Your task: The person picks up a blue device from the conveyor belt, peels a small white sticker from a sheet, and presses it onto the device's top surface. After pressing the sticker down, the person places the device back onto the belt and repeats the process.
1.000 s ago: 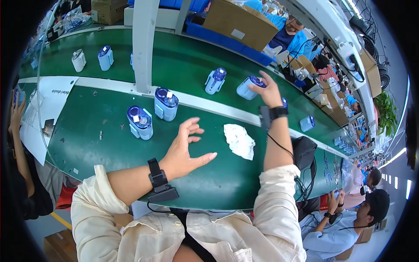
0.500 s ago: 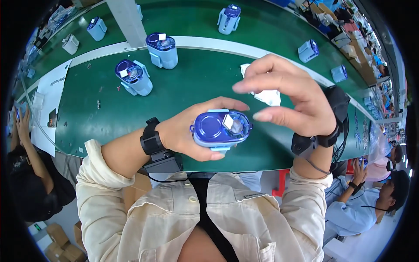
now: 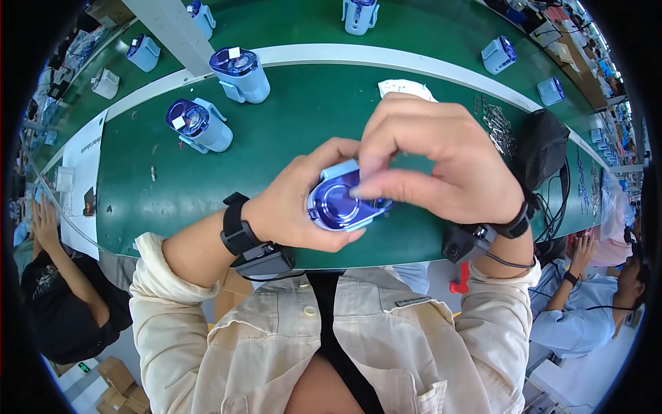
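Container (image 3: 336,198) gripped at sides by left hand (image 3: 289,203), above tabletop (image 3: 241,172) near wearer's edge. Right hand (image 3: 441,162), apart half-second ago, now brought onto blue lid (image 3: 334,208); whether anything is pinched, cannot be told. Lid handling apparently begun.

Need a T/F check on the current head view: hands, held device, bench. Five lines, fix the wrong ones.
1. The left hand grips a light-blue device. True.
2. The device's top is opaque red. False: the device's top is translucent blue.
3. The right hand reaches over the device's top. True.
4. A white sheet lies on the green bench, beyond the right hand. True.
5. The black pouch sits left of the left hand. False: the black pouch sits right of the right hand.
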The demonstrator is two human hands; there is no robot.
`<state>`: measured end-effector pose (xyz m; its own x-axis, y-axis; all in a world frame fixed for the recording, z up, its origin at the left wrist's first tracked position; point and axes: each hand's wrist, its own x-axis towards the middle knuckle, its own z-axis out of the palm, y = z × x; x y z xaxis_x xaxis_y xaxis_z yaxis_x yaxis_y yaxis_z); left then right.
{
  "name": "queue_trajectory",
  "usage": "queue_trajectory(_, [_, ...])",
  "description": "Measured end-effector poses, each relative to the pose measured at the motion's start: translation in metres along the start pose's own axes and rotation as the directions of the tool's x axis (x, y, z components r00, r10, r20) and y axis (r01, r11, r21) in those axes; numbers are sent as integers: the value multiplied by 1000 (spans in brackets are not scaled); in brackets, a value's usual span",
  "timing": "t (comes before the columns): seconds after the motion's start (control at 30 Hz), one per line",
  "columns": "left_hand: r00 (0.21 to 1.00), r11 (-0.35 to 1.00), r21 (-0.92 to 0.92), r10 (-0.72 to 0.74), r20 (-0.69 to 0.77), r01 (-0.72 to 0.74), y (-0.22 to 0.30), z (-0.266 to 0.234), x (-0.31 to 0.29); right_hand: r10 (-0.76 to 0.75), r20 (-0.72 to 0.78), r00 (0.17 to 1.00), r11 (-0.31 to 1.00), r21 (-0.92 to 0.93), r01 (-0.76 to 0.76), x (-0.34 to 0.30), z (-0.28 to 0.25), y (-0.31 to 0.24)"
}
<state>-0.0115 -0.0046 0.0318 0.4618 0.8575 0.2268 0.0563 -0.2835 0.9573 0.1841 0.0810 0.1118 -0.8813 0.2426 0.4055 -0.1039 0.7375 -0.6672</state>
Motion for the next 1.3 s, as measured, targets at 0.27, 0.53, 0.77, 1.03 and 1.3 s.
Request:
queue_trajectory(0.27, [903,949,312,102,-417,36,-4,10,-2,617,-308,724,775,397,-491,-3,36,-8])
queue_trajectory(0.53, [870,944,324,114,-479,55,-8,15,-6,328,-581,745,945,199,-261,-7,64,7])
queue_trajectory(0.77, [853,960,265,63,-518,90,-10,19,-6,69,-679,731,985,-70,-159,-7,73,16])
queue_trajectory(1.03, [850,939,304,25,-526,160,-11,17,0,519,-532,669,760,646,-75,2,80,25])
queue_trajectory(1.3, [889,968,249,129,-439,-17,-19,16,-2,376,-151,914,682,713,-163,-12,61,47])
